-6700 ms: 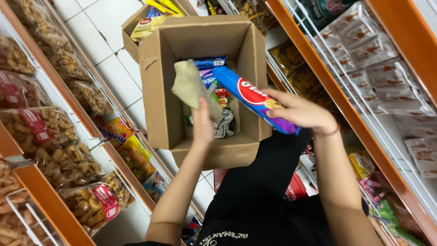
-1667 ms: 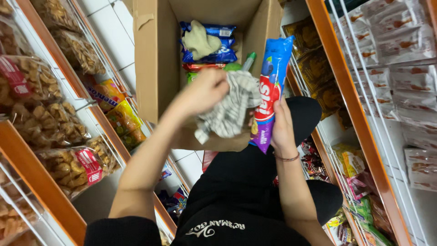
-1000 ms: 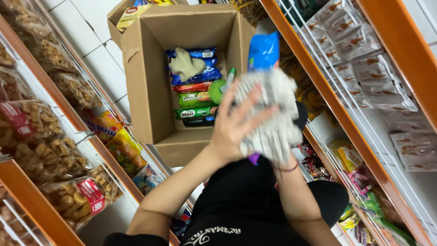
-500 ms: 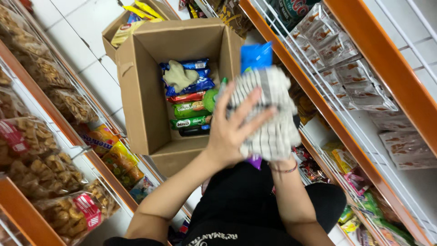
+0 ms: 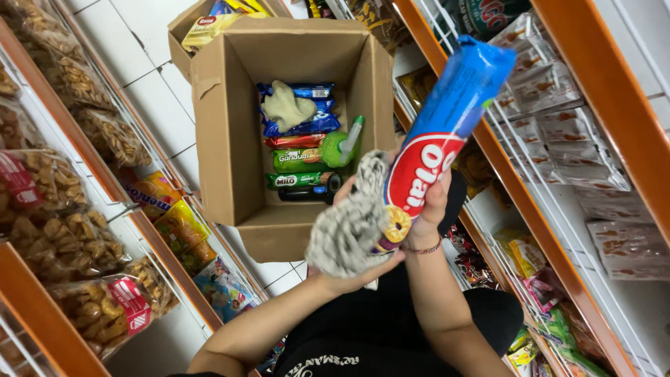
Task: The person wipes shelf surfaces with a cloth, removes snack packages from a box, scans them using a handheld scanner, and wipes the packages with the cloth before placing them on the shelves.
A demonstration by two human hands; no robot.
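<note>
Shop aisle between snack shelves, white tile floor underneath.
Nearest me, my left hand [image 5: 352, 276] cups a grey knitted cloth [image 5: 349, 227] against the blue and red biscuit pack [image 5: 436, 136]; my right hand [image 5: 429, 209] wraps closed round that pack's lower end, above the near edge of the open cardboard box [image 5: 223, 139].

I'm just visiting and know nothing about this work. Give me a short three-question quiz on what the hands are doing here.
1. True or false: the right hand holds the blue biscuit pack upright.
2. What does the left hand press against the pack? A) sponge B) grey cloth C) brush
3. Fill in: a green bottle lies inside the cardboard ____.

Key: 1 true; 2 B; 3 box.
</note>
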